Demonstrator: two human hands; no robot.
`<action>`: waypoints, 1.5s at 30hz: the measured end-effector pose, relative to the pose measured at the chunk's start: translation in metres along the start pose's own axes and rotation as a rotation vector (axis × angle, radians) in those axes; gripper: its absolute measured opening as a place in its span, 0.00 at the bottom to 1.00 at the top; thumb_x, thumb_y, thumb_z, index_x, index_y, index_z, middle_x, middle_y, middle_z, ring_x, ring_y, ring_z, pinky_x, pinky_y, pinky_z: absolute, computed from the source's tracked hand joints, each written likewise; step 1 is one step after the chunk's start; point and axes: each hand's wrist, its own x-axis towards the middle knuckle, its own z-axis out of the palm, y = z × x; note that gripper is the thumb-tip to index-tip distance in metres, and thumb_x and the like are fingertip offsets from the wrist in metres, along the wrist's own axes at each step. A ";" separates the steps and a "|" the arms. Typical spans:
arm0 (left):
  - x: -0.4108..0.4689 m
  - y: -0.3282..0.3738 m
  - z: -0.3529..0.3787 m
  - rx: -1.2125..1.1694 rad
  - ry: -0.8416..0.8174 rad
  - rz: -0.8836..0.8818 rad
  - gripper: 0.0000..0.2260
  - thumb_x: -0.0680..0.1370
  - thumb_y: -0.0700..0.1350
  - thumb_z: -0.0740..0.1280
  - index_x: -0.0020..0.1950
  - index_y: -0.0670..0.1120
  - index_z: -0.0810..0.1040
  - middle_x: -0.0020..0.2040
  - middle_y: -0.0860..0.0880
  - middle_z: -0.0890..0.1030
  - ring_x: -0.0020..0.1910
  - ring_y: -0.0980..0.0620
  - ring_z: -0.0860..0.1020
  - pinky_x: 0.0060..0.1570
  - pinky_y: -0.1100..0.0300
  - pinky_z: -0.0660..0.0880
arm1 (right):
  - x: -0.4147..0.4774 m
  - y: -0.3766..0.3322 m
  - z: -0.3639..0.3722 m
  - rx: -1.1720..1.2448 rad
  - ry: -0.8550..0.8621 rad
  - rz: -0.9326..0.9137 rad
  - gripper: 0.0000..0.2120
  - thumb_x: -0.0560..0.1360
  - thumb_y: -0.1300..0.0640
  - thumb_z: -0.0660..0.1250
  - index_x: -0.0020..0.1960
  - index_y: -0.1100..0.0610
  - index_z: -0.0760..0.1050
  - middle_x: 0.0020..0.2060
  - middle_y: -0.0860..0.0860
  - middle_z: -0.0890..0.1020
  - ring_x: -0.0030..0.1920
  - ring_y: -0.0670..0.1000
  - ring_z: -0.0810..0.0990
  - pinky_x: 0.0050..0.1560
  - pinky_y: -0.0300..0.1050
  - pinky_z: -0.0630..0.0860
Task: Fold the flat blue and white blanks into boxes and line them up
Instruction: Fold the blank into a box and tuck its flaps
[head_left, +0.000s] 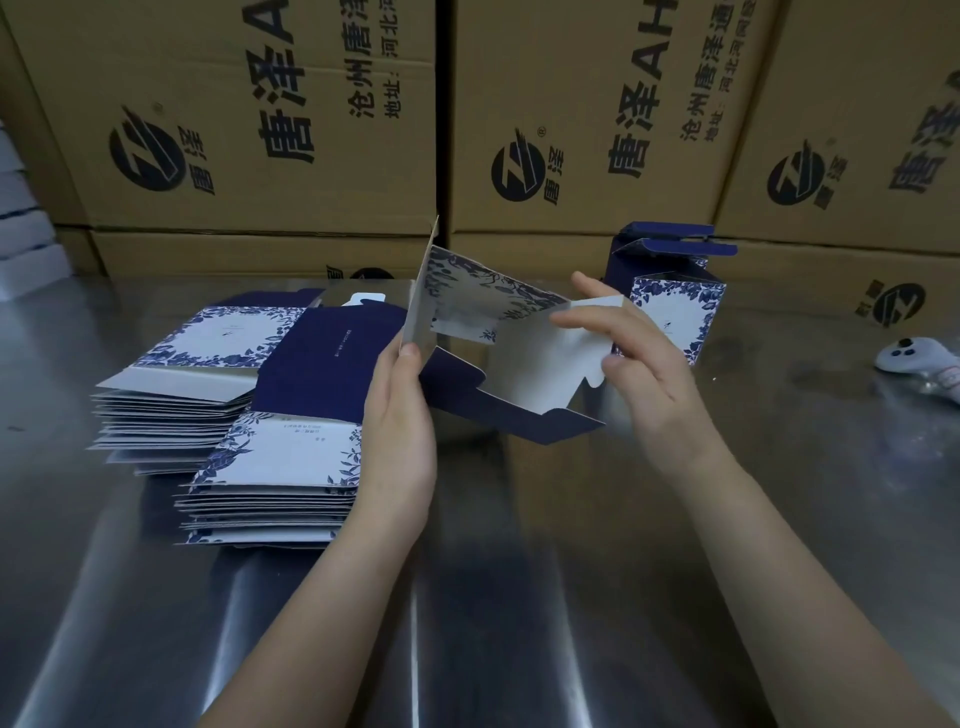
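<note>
Left hand (400, 415) raised, thumb and fingers pinching the left edge of a half-open blank (519, 364). Right hand (644, 374) raised too, fingers and thumb pinching its white flap. Blank held up between both hands, just above the shiny worktop (519, 597). Two stacks of flat blanks (176, 384) lying just left of the left hand. One folded box (672, 306) standing upright behind the right hand, near brown cartons (249, 114).

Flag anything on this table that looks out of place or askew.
A white handheld controller lies at the table's right edge, unrelated to the folding. The two stacks of flat blanks are fanned and skewed, not squared. The one folded box stands with its top flaps open.
</note>
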 end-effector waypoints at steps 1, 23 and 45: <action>0.000 0.000 0.000 -0.009 0.009 -0.005 0.17 0.74 0.60 0.55 0.56 0.57 0.78 0.51 0.61 0.81 0.59 0.59 0.77 0.69 0.51 0.70 | 0.000 -0.002 -0.002 -0.003 -0.048 0.015 0.27 0.67 0.69 0.51 0.58 0.49 0.75 0.61 0.60 0.76 0.74 0.43 0.61 0.64 0.36 0.66; 0.009 0.001 -0.002 -0.107 0.002 -0.043 0.17 0.77 0.51 0.59 0.64 0.48 0.78 0.57 0.53 0.82 0.62 0.53 0.77 0.67 0.52 0.72 | 0.001 -0.006 -0.019 -0.378 -0.267 0.148 0.38 0.58 0.31 0.72 0.63 0.26 0.59 0.73 0.35 0.55 0.72 0.32 0.53 0.65 0.45 0.65; -0.005 -0.005 0.001 0.235 -0.184 0.187 0.20 0.84 0.58 0.52 0.73 0.55 0.70 0.68 0.55 0.75 0.69 0.58 0.71 0.72 0.50 0.67 | 0.001 0.010 -0.001 -0.603 0.299 0.004 0.16 0.70 0.47 0.74 0.43 0.57 0.72 0.41 0.51 0.77 0.42 0.51 0.73 0.37 0.48 0.71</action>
